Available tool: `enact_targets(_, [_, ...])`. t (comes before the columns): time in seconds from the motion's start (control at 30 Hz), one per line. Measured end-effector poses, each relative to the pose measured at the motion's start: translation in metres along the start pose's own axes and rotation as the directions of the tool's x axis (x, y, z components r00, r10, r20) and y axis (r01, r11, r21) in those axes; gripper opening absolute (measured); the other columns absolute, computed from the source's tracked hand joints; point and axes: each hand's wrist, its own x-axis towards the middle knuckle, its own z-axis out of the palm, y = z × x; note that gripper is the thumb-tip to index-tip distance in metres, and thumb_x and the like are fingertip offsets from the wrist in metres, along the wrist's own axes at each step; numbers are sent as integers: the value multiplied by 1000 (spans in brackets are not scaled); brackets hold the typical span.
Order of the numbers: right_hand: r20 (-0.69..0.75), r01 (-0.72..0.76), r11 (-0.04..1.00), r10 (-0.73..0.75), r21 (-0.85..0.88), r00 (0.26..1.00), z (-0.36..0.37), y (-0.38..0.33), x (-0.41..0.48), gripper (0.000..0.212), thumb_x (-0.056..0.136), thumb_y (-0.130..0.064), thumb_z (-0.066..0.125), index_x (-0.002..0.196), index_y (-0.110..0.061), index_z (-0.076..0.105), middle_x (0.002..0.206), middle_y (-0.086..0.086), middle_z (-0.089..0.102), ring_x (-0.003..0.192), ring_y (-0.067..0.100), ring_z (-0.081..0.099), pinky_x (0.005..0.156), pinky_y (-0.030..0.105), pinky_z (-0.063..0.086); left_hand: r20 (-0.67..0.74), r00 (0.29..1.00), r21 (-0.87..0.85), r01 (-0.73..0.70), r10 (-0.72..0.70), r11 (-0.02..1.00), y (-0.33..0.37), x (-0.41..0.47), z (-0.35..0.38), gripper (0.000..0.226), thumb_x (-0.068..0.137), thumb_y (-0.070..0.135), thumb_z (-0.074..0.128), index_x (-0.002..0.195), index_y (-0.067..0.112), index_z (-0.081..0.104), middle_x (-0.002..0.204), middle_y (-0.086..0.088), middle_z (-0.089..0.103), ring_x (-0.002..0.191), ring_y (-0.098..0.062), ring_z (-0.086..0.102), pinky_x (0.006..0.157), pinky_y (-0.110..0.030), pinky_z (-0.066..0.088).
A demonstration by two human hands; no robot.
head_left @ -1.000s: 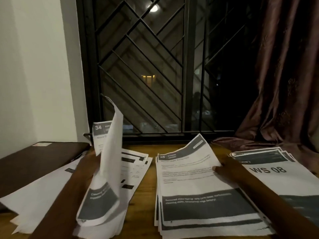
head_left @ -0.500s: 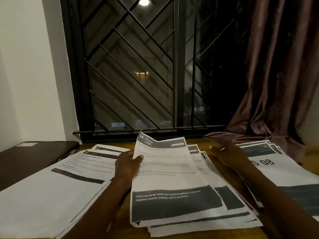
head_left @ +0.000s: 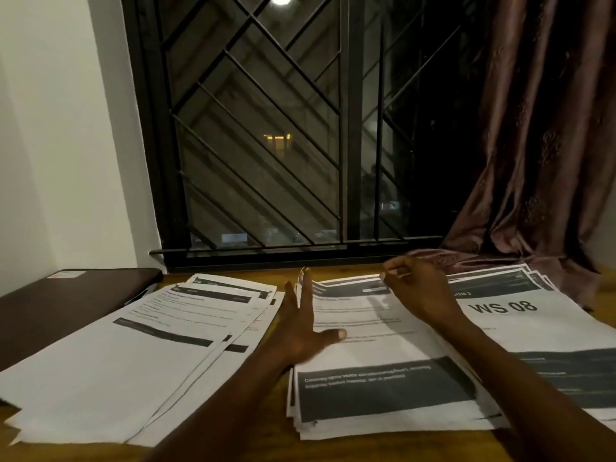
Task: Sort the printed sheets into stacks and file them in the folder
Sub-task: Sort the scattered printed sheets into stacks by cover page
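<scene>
From the head camera I see flat, thin white sheets with dark grey bands in a left stack [head_left: 133, 355], middle stack [head_left: 383, 388] and right stack [head_left: 533, 328] on the wooden table [head_left: 276, 438]. My left hand [head_left: 301, 331], fingers straight and thumb spread, touches the middle stack's left edge. My right hand [head_left: 416, 291] curls at its far corner; I cannot tell if it pinches paper. A smooth dark folder [head_left: 66, 301] lies far left.

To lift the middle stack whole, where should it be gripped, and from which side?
Grip the middle stack at its near edge, from the person's side: its fanned lower sheets show there on bare table, so fingers can likely slide under all. Its right edge lies against or over the WS 08 stack, which a grip from there might catch.
</scene>
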Motion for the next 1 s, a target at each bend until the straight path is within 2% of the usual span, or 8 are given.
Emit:
enact_targets(0.07, [5, 1, 996, -2, 87, 1000, 0, -11, -3, 15, 88, -22, 64, 103, -22, 63, 95, -3, 65, 86, 14, 62, 68, 20, 44, -42, 997, -69, 55, -58, 996, 5, -7, -7, 104, 84, 56, 61, 149, 39, -18, 160, -1, -22, 149, -30, -7, 118, -52, 13])
enact_targets(0.17, [78, -87, 960, 68, 266, 995, 9, -39, -6, 17, 88, -21, 64, 105, -22, 62, 95, -2, 66, 88, 15, 62, 75, 28, 51, -197, 977, -202, 36, -77, 979, 6, -16, -40, 78, 88, 50, 59, 151, 31, 17, 161, -1, 17, 143, -26, 27, 112, -41, 32])
enact_targets(0.3, [315, -293, 827, 149, 481, 937, 49, -86, -19, 24, 87, -23, 67, 107, -13, 61, 100, 11, 68, 82, 20, 66, 82, 35, 55, -330, 931, -77, 137, -155, 988, -20, -32, -103, 67, 89, 40, 64, 145, 22, 34, 150, -6, 40, 134, -26, 42, 106, -38, 36])
enact_targets(0.47, [547, -318, 913, 135, 255, 827, 106, -124, -33, 38, 91, -49, 52, 98, -13, 62, 87, 14, 65, 83, 33, 64, 82, 41, 52, -374, 882, 57, 330, -287, 942, -81, -74, -173, 61, 88, 33, 66, 140, 14, 41, 142, -10, 48, 127, -26, 46, 98, -31, 40])
enact_targets(0.6, [487, -163, 986, 154, -24, 860, 138, -130, -24, 66, 92, -56, 47, 139, -11, 39, 139, 9, 47, 127, 26, 46, 92, 28, 38, -336, 867, 144, 433, -368, 890, -103, -98, -195, 58, 91, 25, 64, 142, 10, 38, 143, -10, 47, 128, -23, 46, 86, -18, 34])
enact_targets(0.7, [438, -110, 991, 134, -81, 889, 159, -123, -14, 66, 93, -53, 47, 141, -10, 34, 144, 9, 43, 128, 26, 45, 93, 30, 40, -289, 887, 178, 419, -360, 890, -116, -103, -196, 57, 89, 24, 67, 138, 10, 44, 139, -8, 52, 125, -19, 50, 80, -8, 31])
enact_targets(0.8, [405, -134, 983, 173, -122, 898, 178, -109, -3, 62, 94, -50, 46, 138, -7, 36, 137, 11, 48, 121, 25, 50, 86, 28, 42, -263, 901, 226, 406, -346, 886, -126, -98, -198, 55, 90, 28, 65, 140, 17, 44, 139, -4, 53, 123, -16, 52, 86, -10, 36])
enact_targets(1.0, [396, -107, 974, 181, -201, 900, 196, -93, 17, 62, 94, -50, 45, 140, -10, 31, 136, 12, 49, 122, 28, 50, 92, 33, 43, -236, 906, 318, 413, -351, 853, -133, -80, -200, 68, 88, 40, 65, 145, 20, 34, 147, -1, 44, 130, -17, 47, 100, -23, 40])
